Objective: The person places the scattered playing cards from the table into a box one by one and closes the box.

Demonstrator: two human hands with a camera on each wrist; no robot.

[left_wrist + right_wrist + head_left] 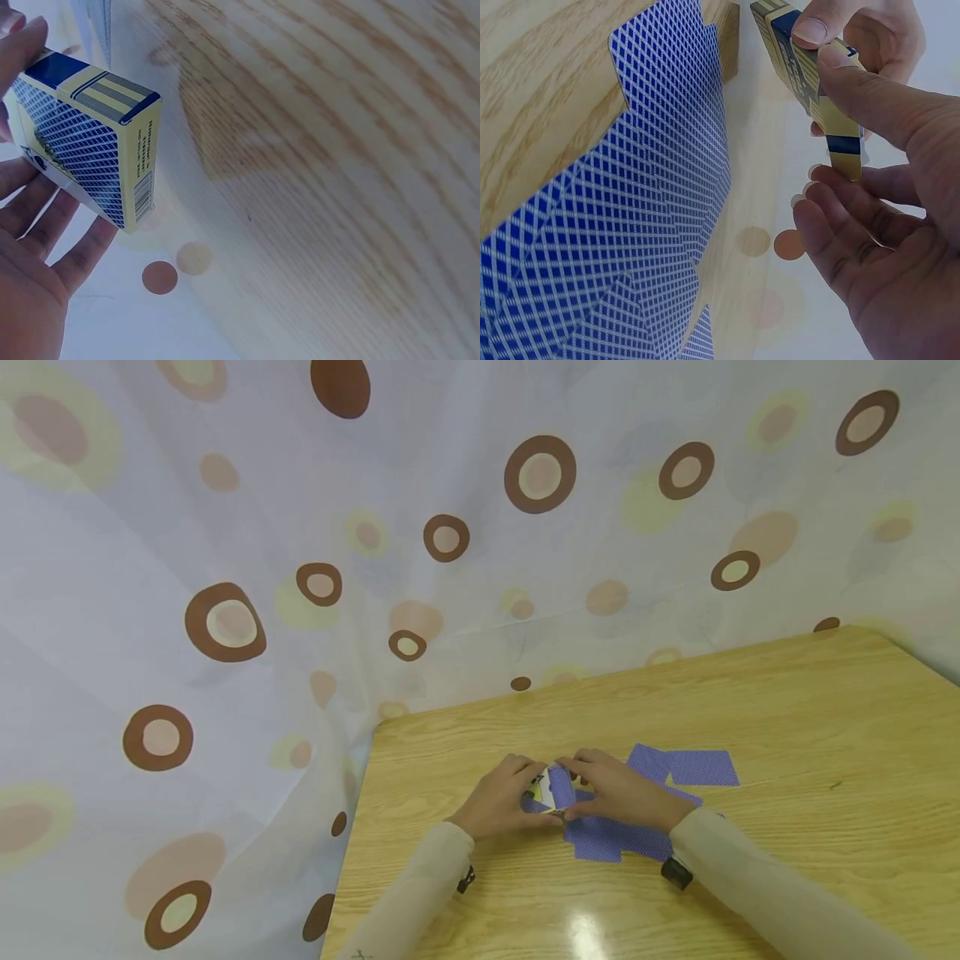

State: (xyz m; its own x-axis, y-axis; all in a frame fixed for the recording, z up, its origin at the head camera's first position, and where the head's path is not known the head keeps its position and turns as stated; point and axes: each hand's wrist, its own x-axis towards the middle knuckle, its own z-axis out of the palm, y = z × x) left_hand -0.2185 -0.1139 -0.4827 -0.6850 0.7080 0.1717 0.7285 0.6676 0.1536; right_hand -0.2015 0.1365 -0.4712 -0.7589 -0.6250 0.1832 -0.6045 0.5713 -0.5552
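Note:
A small playing card box [546, 790], yellow and blue with a blue lattice print, is between my two hands above the table. My left hand [498, 802] grips it, thumb on one edge and fingers along the other side; the left wrist view shows its barcode side. My right hand [618, 789] pinches the box's end, and in the right wrist view its thumb lies close to the left thumb. There a yellow flap [845, 154] with a dark blue band sticks out toward the right fingertips. The inside of the box is hidden.
Blue lattice-backed playing cards [667, 97] lie face down, spread and overlapping, beside and under my right hand. One card [705, 767] sits at the far right of the spread. The wooden table [787, 710] meets a dotted curtain [480, 602] at the back and left.

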